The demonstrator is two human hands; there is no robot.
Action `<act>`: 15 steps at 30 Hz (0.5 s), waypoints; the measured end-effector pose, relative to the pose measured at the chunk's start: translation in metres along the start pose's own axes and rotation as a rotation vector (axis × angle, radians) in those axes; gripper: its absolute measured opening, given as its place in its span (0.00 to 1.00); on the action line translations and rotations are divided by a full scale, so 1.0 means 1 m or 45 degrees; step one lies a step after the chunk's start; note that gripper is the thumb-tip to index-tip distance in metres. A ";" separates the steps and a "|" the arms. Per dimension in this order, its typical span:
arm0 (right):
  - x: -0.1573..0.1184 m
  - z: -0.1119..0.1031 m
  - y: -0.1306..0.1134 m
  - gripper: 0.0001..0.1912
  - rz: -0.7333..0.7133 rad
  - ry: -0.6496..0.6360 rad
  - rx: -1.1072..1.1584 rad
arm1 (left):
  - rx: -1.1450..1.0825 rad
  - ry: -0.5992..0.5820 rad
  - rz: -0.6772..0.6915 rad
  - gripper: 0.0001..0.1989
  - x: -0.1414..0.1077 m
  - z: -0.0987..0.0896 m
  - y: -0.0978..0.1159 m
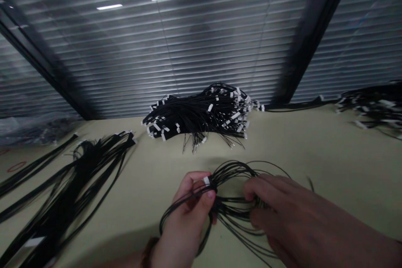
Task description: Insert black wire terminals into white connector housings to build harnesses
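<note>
A bundle of thin black cables point(234, 203) is held between my two hands above the table, looped at the top. My left hand point(191, 213) pinches the gathered part of the bundle between thumb and fingers. A white connector point(206, 181) shows at those fingertips. On the other side, my right hand point(279, 209) has its fingers curled round the same cables; its fingertips are partly hidden. Loose strands hang below and between the hands.
A large pile of black cables with white connectors point(201, 113) lies at the back of the pale table point(150, 184). More long cables point(78, 180) stretch along the left. Another pile point(373, 104) sits at the far right. Window blinds point(188, 46) rise behind.
</note>
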State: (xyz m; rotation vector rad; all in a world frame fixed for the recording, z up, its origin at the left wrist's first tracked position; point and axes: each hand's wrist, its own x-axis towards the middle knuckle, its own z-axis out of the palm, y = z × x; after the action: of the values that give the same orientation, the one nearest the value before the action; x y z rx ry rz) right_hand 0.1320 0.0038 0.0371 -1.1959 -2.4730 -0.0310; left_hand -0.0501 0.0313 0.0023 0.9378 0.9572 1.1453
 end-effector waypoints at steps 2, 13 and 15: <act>0.000 0.003 -0.002 0.08 0.022 0.066 0.021 | 0.005 0.008 0.018 0.07 0.001 0.000 0.000; 0.005 0.001 -0.005 0.10 0.024 0.162 0.259 | 0.017 -0.028 0.023 0.08 -0.001 -0.004 -0.003; 0.004 0.004 -0.006 0.12 0.019 0.156 0.266 | 0.023 -0.042 0.020 0.09 0.000 -0.005 -0.005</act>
State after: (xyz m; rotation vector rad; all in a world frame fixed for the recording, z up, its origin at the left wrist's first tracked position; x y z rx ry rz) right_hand 0.1241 0.0036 0.0356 -1.0902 -2.2970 0.1502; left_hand -0.0531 0.0310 -0.0034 0.9775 0.9362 1.1330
